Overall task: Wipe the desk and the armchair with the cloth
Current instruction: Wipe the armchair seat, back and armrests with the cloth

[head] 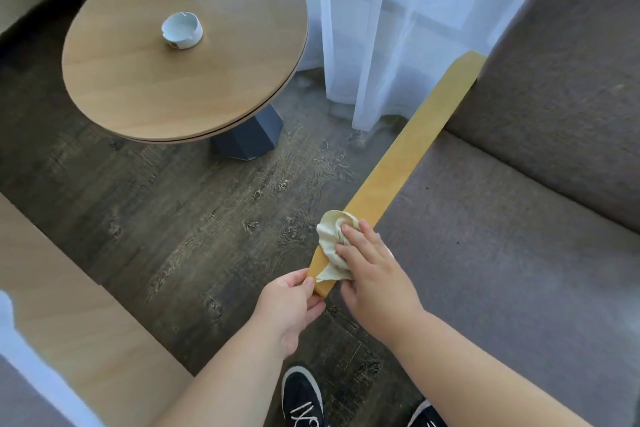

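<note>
A pale wooden surface (79, 315) fills the lower left corner; it may be the desk, though too little shows to be sure. Further back stands a round wooden table (166, 80) with a white ashtray (181, 30) near its middle. The left hand (289, 302) pinches the near end of the wooden armrest (401, 163) between thumb and fingertips. Just beside it, the right hand (375, 274) lies flat with fingers slightly spread, pressing the crumpled cream cloth (334, 243) onto the armrest's near part. To the right spreads the grey armchair (519, 218), seat and backrest bare. White sheer curtains (381, 28) hang behind it.
</note>
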A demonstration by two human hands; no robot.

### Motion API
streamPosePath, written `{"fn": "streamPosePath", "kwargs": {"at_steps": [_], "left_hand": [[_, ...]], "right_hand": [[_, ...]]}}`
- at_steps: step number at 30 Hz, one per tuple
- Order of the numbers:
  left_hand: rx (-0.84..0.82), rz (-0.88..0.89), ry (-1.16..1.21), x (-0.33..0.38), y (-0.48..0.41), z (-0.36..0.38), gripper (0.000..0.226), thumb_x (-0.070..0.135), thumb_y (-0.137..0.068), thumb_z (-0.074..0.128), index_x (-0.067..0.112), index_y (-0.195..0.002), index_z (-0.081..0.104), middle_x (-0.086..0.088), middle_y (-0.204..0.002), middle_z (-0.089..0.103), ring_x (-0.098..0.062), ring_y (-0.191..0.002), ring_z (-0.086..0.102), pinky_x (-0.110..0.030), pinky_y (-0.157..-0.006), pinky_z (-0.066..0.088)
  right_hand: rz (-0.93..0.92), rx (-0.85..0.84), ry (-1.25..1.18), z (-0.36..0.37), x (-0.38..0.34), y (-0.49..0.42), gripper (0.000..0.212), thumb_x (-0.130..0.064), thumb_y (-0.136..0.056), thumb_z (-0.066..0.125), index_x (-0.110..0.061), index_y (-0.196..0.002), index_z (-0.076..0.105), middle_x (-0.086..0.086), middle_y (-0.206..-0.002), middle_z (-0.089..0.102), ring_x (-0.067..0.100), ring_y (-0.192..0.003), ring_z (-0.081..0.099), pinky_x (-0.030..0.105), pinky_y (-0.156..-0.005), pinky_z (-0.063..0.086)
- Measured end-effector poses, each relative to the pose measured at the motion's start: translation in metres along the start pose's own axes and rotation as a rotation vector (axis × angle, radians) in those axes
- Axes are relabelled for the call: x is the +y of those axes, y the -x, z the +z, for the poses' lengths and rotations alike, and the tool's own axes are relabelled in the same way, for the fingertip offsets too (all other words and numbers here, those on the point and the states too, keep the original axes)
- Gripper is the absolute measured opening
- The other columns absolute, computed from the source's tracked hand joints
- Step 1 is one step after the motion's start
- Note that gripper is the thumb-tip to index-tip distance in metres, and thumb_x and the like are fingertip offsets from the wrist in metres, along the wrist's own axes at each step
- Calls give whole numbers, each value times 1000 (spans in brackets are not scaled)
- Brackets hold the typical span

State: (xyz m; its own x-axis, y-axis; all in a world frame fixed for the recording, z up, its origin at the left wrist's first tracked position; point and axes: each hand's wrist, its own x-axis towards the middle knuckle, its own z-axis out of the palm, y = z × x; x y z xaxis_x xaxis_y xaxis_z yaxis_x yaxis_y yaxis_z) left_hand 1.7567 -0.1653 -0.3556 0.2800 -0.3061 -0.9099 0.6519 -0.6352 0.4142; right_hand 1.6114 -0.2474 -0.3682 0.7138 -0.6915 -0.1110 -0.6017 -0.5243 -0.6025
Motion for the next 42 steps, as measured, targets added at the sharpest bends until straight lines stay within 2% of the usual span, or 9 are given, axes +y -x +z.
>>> {"fn": "streamPosePath", "kwargs": {"at_steps": [4, 8, 12, 22, 27, 29, 33, 37, 42], "left_hand": [[-101, -57, 152, -2, -2, -7, 32, 5, -108, 45, 8, -135, 62, -15, -113, 77, -26, -105, 73, -38, -87, 58], [-135, -76, 271, -8, -8, -11, 27, 5, -108, 44, 3, -128, 62, -20, -108, 78, -31, -102, 74, -39, -85, 59], [-137, -127, 446, -11, -13, -12, 43, 31, -111, 38, -3, -129, 59, -27, -125, 69, -39, -119, 65, -47, -93, 54], [-224, -143, 629, -18, -19, -18, 56, 40, -111, 26, -2, -132, 57, -28, -125, 70, -39, -119, 65, -53, -101, 48], [-251, -127, 630, -27, -16, -21, 55, 36, -110, 26, 1, -121, 65, -21, -101, 76, -30, -88, 77, -44, -82, 56], [-223, -129, 629, -31, -13, -23, 52, 35, -109, 27, 2, -116, 67, -18, -96, 77, -29, -85, 76, -41, -78, 58], [-212, -153, 633, -40, -3, -30, 53, 36, -108, 30, 2, -121, 68, -23, -112, 74, -36, -107, 69, -46, -109, 44], [-248, -218, 591, -46, 40, -37, 59, 44, -103, 36, 3, -124, 73, -26, -127, 70, -42, -112, 71, -54, -103, 47], [-301, -170, 564, -18, 132, -25, 69, 57, -95, 46, -2, -121, 73, -31, -131, 65, -50, -116, 66, -60, -94, 54]], "right_hand": [[49, -48, -162, -13, -4, 0, 31, -12, -88, 67, -24, -117, 67, -5, -146, 60, 17, -145, 45, 38, -110, 46], [271, 194, -355, -52, 7, -35, 28, -29, -85, 59, -37, -112, 59, -14, -87, 68, 5, -71, 60, 24, -59, 44], [288, 221, -286, -58, 23, -73, 31, -19, -94, 48, -36, -116, 63, -19, -101, 59, 10, -108, 47, 25, -77, 39], [40, 178, -82, 4, -15, -21, 37, -1, -81, 69, -15, -115, 73, -4, -128, 71, 28, -97, 48, 35, -89, 44], [51, 111, -148, 17, -38, 8, 34, -6, -85, 65, -16, -116, 73, -9, -130, 69, 28, -100, 47, 38, -89, 50], [91, 93, -194, 19, -47, 15, 34, -16, -87, 58, -18, -117, 73, -11, -129, 69, 26, -103, 47, 34, -91, 49], [269, -39, -402, 16, -66, 25, 37, -17, -88, 49, -35, -114, 70, -19, -107, 71, 8, -102, 50, 15, -86, 43], [599, -136, -907, -4, -96, 53, 27, -22, -95, 55, -40, -111, 67, -8, -97, 78, 12, -93, 73, 38, -84, 60], [698, -72, -1097, -77, -134, 87, 25, -7, -80, 53, -16, -92, 73, -2, -86, 78, 12, -79, 69, 25, -71, 55]]}}
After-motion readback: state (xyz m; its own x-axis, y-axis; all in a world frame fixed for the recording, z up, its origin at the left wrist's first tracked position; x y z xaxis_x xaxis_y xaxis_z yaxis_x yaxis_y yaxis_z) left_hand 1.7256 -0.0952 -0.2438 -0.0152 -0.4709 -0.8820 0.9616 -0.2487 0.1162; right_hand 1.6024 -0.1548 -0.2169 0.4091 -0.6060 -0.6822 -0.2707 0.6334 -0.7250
